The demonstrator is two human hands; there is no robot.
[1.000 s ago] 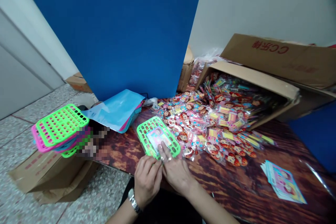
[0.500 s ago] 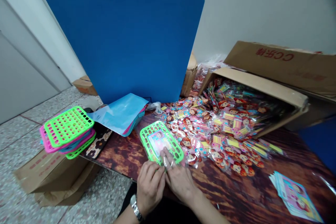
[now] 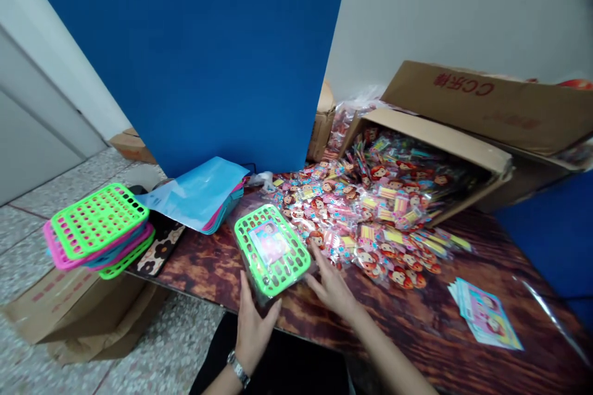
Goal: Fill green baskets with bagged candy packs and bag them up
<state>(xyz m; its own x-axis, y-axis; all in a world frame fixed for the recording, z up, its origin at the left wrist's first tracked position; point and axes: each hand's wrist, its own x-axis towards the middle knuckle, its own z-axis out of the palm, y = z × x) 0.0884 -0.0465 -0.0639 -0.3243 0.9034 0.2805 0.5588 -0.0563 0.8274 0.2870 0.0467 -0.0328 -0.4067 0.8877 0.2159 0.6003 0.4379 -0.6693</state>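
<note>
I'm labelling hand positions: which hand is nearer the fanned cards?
Right: the right hand is left of the cards; the left hand is farther left.

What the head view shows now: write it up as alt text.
A left hand and right hand flank a bagged green tray bearing a card on a brown table. Beyond, packets lie spread before an open box; stacked trays sit left, loose cards right.

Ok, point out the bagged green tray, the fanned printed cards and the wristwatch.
Bagged green tray (image 3: 280, 276): head view, on the perforated face toward its near end.
Fanned printed cards (image 3: 488, 315): head view, on the top one's printed face.
Wristwatch (image 3: 239, 371): head view, on its metal band.
</note>
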